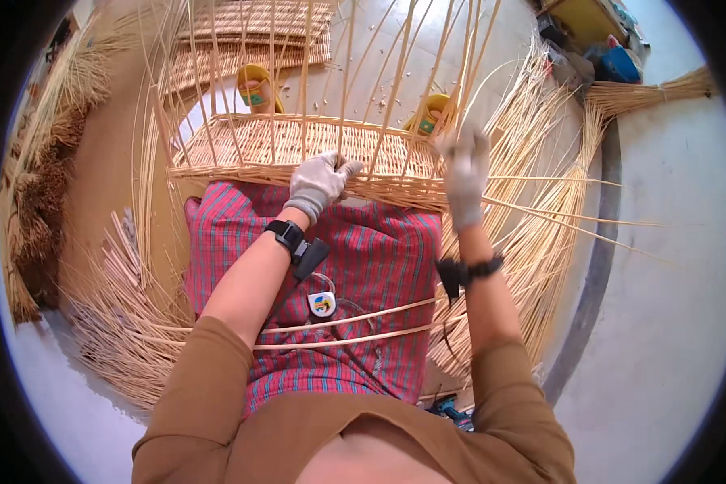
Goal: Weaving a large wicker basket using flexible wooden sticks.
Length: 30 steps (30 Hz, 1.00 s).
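A half-woven wicker basket (242, 145) with tall upright stakes (343, 89) lies across the top of a red plaid cloth (379, 266) over my lap. My gloved left hand (321, 176) is closed on the basket's near wall, around the middle. My gloved right hand (464, 161) is raised at the basket's right end among the stakes, smeared by motion, so its fingers are unclear. Loose canes (565, 218) stick out to the right beside it. A small white tape measure (321, 303) rests on the cloth, with two pale rods (355, 331) across it below.
Bundles of pale canes (524, 298) lie on both sides on the floor (653, 315). Woven panels (250, 36) and two yellow containers (254, 90) sit beyond the basket. Dark brown bundles (36, 202) are at the far left; a blue bucket (617, 64) is at the back right.
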Each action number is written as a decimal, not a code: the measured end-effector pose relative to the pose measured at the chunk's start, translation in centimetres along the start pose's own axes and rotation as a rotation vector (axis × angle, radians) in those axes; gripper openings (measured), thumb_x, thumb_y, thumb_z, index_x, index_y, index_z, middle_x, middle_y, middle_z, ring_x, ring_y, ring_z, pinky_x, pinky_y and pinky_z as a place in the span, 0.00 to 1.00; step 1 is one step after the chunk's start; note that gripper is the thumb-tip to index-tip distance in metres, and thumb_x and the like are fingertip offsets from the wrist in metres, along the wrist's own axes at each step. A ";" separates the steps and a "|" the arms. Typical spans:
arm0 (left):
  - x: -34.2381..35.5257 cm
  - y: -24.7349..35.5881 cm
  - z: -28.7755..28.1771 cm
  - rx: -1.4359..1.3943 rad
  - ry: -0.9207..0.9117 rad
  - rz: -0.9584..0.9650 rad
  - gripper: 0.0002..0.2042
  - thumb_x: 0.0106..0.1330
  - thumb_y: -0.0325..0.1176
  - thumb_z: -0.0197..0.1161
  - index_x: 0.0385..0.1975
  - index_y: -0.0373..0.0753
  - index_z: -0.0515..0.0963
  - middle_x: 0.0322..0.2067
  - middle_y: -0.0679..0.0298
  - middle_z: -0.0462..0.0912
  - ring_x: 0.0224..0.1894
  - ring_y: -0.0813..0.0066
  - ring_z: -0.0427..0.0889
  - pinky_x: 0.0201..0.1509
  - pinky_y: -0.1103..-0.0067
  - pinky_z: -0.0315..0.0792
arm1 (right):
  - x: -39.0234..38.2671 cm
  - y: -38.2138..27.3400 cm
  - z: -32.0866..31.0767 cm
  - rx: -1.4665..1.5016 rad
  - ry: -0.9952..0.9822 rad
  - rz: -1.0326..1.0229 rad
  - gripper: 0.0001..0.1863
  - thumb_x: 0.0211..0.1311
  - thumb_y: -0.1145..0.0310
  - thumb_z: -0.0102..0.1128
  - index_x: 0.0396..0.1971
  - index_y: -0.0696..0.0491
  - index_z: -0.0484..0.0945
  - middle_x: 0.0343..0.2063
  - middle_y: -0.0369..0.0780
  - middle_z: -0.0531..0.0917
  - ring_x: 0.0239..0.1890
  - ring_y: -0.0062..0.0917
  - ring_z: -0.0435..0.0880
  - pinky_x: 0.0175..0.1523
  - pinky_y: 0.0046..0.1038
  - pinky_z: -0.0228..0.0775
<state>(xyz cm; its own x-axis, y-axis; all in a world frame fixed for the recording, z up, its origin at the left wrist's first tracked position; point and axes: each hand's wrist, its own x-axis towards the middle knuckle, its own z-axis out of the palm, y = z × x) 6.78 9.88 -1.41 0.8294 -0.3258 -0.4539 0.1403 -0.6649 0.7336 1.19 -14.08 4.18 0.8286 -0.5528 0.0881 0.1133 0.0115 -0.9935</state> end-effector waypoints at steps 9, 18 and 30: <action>2.1 3.5 0.7 0.126 0.322 0.087 0.47 0.49 0.74 0.72 0.61 0.42 0.74 0.43 0.50 0.88 0.47 0.55 0.87 0.53 0.64 0.77 | -7.4 3.7 -4.8 0.169 -0.048 0.045 0.07 0.80 0.67 0.50 0.45 0.56 0.73 0.28 0.37 0.80 0.37 0.24 0.87 0.42 0.29 0.83; -0.4 6.4 5.2 0.089 0.178 0.479 0.19 0.74 0.44 0.62 0.56 0.38 0.77 0.42 0.47 0.86 0.43 0.50 0.87 0.46 0.64 0.78 | -7.1 3.0 -12.9 0.233 0.206 0.239 0.16 0.72 0.75 0.61 0.54 0.42 0.70 0.39 0.44 0.89 0.37 0.29 0.90 0.20 0.18 0.72; 1.7 6.1 10.5 -0.006 -0.008 0.028 0.26 0.72 0.60 0.59 0.44 0.41 0.86 0.37 0.48 0.88 0.42 0.48 0.87 0.48 0.62 0.77 | 6.7 0.6 -1.4 -1.496 -0.213 -0.332 0.17 0.62 0.77 0.61 0.52 0.51 0.78 0.51 0.47 0.81 0.45 0.35 0.86 0.53 0.34 0.82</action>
<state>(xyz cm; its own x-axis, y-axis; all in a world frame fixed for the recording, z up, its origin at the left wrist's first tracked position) 3.37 -1.78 -2.98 0.8286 -0.3496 -0.4373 0.1204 -0.6516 0.7489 6.03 -18.92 4.07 0.9529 -0.2355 0.1910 -0.2243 -0.9713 -0.0788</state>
